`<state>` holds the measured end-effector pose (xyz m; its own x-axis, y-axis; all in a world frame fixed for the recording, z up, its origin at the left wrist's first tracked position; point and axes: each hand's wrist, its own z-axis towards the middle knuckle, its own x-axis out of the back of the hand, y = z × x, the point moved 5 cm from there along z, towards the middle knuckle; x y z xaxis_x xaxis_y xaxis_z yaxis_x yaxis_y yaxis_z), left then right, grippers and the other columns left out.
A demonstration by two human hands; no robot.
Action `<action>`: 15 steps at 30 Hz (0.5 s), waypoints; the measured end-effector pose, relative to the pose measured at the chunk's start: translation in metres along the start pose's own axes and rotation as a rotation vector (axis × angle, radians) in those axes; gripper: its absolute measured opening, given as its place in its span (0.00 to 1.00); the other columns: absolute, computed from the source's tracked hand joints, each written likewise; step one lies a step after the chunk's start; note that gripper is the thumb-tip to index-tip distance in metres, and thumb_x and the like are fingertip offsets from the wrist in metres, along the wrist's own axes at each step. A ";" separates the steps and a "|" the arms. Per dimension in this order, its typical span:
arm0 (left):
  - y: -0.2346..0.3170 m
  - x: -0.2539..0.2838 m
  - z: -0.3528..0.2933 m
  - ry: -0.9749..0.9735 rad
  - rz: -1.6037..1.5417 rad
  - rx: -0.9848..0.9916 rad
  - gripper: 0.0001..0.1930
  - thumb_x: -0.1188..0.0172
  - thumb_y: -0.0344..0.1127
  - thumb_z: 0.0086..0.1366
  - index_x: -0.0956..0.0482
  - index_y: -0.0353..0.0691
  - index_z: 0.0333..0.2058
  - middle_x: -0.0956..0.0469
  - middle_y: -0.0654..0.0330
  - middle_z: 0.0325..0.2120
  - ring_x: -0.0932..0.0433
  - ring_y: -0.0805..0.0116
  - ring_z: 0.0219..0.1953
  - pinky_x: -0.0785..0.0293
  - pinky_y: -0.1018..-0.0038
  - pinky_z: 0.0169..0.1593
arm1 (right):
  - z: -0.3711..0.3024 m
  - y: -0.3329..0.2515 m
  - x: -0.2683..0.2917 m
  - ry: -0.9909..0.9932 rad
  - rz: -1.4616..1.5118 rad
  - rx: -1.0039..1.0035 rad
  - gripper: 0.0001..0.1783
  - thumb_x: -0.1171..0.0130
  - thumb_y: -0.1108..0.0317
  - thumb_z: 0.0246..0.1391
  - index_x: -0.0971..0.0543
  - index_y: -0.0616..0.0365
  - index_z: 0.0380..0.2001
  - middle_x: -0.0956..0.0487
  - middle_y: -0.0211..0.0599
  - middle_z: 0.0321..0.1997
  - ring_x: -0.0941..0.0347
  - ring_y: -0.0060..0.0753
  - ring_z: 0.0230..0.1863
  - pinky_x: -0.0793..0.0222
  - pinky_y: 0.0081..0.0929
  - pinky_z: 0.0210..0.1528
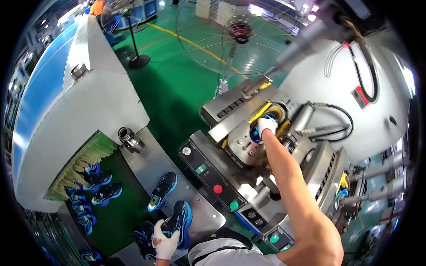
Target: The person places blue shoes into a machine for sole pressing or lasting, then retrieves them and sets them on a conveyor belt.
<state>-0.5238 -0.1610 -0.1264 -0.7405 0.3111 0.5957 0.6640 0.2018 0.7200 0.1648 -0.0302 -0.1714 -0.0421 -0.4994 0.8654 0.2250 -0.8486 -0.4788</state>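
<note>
My left hand (165, 243), in a white knitted glove with a dark stain, closes on the heel end of a dark shoe with a blue sole (181, 217). That shoe lies on the metal ledge at the lower middle. Beside the same hand is another dark shoe (143, 239), partly hidden. My right hand (267, 125), also gloved in white, reaches far forward into the pressing machine (242, 146). Its fingers are closed round a blue and dark shoe (256, 134) seated between yellow pads (261, 112); the hand covers much of it.
One more dark shoe (162, 190) rests on the metal ledge (148, 155). Several shoes (106, 193) sit on a green belt by a fringed tunnel opening (84, 164). A control panel with red and green buttons (217, 189) borders the press. A large caged fan (239, 31) stands beyond.
</note>
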 end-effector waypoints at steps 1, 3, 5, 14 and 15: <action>0.009 0.004 -0.012 0.035 -0.089 0.013 0.39 0.25 0.38 0.48 0.29 0.33 0.60 0.22 0.41 0.51 0.21 0.48 0.54 0.27 0.61 0.60 | 0.005 -0.026 -0.002 -0.121 -0.186 0.195 0.19 0.45 0.59 0.56 0.13 0.60 0.41 0.15 0.50 0.47 0.19 0.46 0.54 0.26 0.40 0.56; -0.028 0.004 -0.037 0.126 0.019 0.063 0.38 0.26 0.36 0.49 0.29 0.32 0.59 0.21 0.43 0.50 0.21 0.49 0.53 0.27 0.62 0.59 | -0.001 -0.026 -0.022 -0.277 -0.248 0.221 0.18 0.46 0.60 0.55 0.13 0.58 0.38 0.14 0.51 0.40 0.16 0.48 0.46 0.24 0.43 0.51; -0.037 0.006 -0.055 0.199 0.045 0.168 0.37 0.27 0.36 0.50 0.29 0.32 0.59 0.20 0.43 0.49 0.20 0.51 0.52 0.26 0.62 0.58 | -0.002 -0.054 -0.033 -0.289 -0.266 0.305 0.18 0.46 0.58 0.55 0.12 0.57 0.38 0.13 0.50 0.40 0.16 0.50 0.45 0.24 0.44 0.50; -0.105 0.082 -0.183 0.713 -0.036 0.434 0.39 0.27 0.43 0.54 0.30 0.37 0.63 0.21 0.44 0.54 0.21 0.49 0.55 0.27 0.60 0.61 | 0.078 -0.007 -0.037 -0.942 0.502 0.051 0.31 0.36 0.45 0.61 0.21 0.55 0.58 0.18 0.38 0.53 0.22 0.41 0.49 0.24 0.42 0.54; -0.118 0.097 -0.209 0.824 -0.024 0.472 0.38 0.27 0.41 0.54 0.30 0.37 0.63 0.21 0.45 0.52 0.21 0.51 0.54 0.27 0.61 0.61 | 0.056 -0.030 -0.017 -0.806 0.471 0.200 0.35 0.36 0.43 0.60 0.23 0.59 0.60 0.19 0.42 0.56 0.22 0.44 0.52 0.25 0.41 0.58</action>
<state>-0.6952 -0.3484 -0.0794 -0.4744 -0.4148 0.7764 0.4876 0.6105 0.6241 0.2132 0.0141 -0.1636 0.7615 -0.4486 0.4678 0.2130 -0.5084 -0.8344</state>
